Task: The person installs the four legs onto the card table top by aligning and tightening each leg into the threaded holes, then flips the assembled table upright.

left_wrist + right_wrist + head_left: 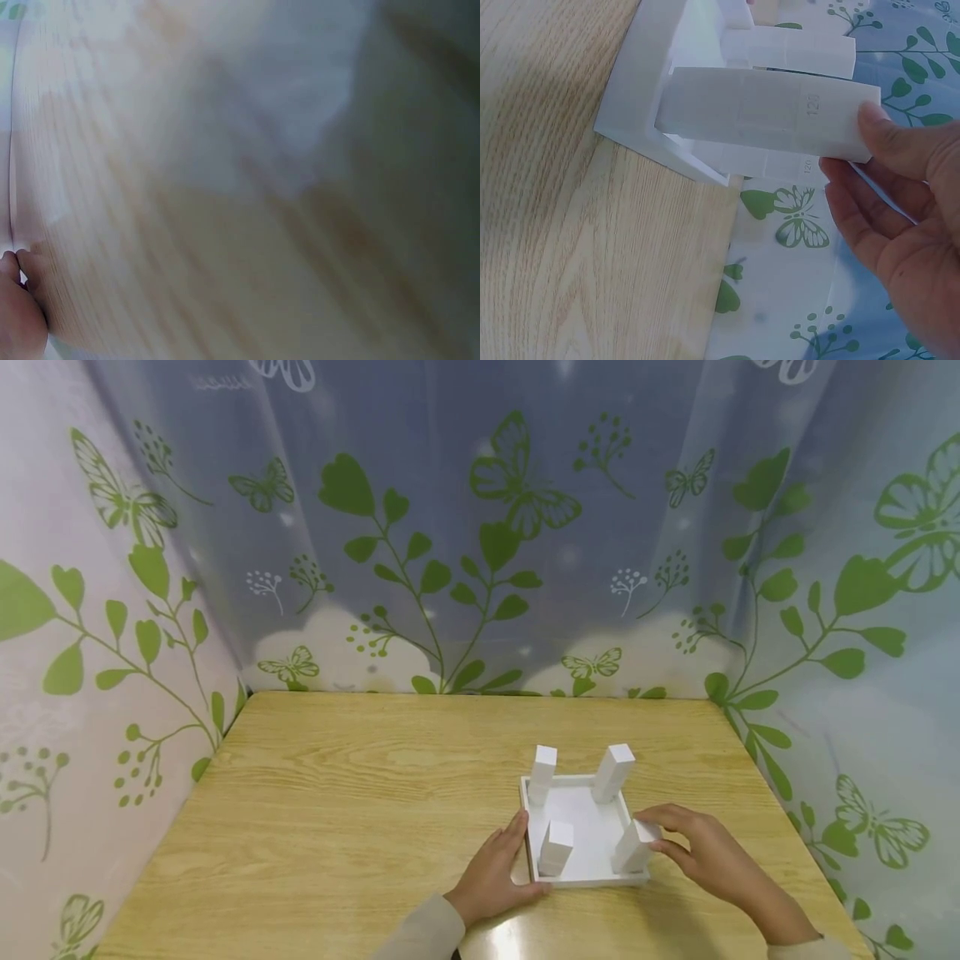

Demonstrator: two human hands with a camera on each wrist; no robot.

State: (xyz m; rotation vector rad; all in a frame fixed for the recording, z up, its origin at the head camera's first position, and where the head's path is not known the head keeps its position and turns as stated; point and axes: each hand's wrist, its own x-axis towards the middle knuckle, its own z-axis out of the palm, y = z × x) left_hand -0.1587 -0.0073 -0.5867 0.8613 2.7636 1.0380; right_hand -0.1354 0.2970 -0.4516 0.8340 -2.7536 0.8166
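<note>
Now the right hand [708, 852] pinches a white block [634, 847] (tilted) in the tray's [577, 827] near-right corner.

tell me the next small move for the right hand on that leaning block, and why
Probably tip the near-right block upright into its corner of the white tray. It leans outward, while the other three blocks stand nearly upright at their corners. The right hand already has its fingers on its top end, and the left hand rests against the tray's left edge.
</note>
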